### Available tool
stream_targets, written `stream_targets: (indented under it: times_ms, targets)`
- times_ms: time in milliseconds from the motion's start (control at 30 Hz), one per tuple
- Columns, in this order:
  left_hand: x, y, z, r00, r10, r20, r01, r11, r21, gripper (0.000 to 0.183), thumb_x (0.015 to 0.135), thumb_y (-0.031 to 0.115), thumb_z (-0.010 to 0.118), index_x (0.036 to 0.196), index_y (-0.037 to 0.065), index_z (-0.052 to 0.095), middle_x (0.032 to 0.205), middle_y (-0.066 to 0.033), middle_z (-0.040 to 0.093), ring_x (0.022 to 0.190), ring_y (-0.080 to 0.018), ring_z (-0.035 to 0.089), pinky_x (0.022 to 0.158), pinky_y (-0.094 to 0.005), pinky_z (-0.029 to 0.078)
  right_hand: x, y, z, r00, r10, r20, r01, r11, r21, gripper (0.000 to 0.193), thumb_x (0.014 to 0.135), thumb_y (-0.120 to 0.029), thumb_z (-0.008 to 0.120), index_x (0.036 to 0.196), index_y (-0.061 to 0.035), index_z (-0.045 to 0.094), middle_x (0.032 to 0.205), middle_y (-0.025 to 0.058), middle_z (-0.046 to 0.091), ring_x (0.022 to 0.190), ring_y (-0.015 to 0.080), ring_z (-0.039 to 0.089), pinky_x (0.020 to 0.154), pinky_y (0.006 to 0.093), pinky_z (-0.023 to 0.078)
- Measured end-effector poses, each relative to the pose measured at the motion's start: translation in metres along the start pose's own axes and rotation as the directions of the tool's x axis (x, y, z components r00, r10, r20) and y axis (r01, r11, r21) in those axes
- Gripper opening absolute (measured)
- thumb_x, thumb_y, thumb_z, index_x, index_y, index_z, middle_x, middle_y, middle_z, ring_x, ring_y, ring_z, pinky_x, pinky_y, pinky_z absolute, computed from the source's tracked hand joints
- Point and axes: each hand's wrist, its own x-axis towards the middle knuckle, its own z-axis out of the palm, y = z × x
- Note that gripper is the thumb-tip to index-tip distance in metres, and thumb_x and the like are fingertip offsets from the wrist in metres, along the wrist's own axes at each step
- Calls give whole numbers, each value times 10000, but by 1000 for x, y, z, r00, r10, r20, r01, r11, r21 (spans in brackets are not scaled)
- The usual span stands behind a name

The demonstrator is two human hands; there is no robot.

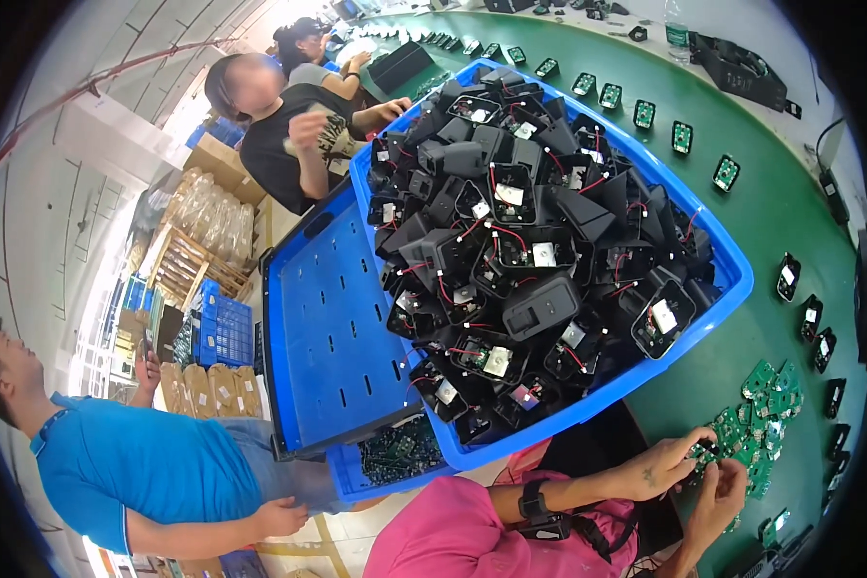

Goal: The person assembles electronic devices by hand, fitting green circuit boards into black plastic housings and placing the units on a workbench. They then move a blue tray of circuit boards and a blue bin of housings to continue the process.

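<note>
At the lower right, my left hand is closed, thumb and fingers pinching a small dark part. My right hand is just below it, fingertips drawn together close to the same part; what they grip is too small to make out. Green circuit boards lie in a loose pile on the green table, right beside my fingertips. A dark strap with a small device is round my left wrist.
A blue bin heaped with black housings and red wires stands beside my arms. Several housings with boards line the green table. A blue crate is left of the bin. Co-workers stand at left and sit farther back.
</note>
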Motion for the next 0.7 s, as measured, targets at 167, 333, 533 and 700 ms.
stream_targets:
  times_ms: [167,333,533,700]
  targets:
    - [-2,-11,17,962,264,-73,-244,947,210,471,958,55,446,1410,33,311,1212,-249,520,1079,-382,570,897,-432,449,-16,-28,6,994,110,22,-111,936,334,140,950,-68,596,1060,13,626,797,23,594,615,59,518,512,190,404]
    - [7,4,23,1000,-19,-9,19,999,28,446,943,114,509,1359,-1,399,1149,-253,563,986,-327,624,842,-394,494,-20,-32,5,981,85,-176,-57,986,158,146,905,-71,632,1007,31,650,850,64,651,617,81,559,508,201,427]
    - [-6,20,-7,997,-14,-80,33,972,232,451,982,176,489,1381,-14,400,1294,-260,527,1188,-401,542,999,-420,431,-10,-67,29,950,291,115,-308,797,520,131,899,-31,637,1001,47,658,717,70,652,489,88,555,430,212,427]
    - [2,8,5,999,46,16,-49,945,323,475,964,99,482,1409,-2,350,1256,-287,516,1136,-431,549,976,-431,433,-13,-55,23,961,276,14,-239,806,541,95,896,-13,652,973,41,666,701,53,658,511,58,562,445,191,426]
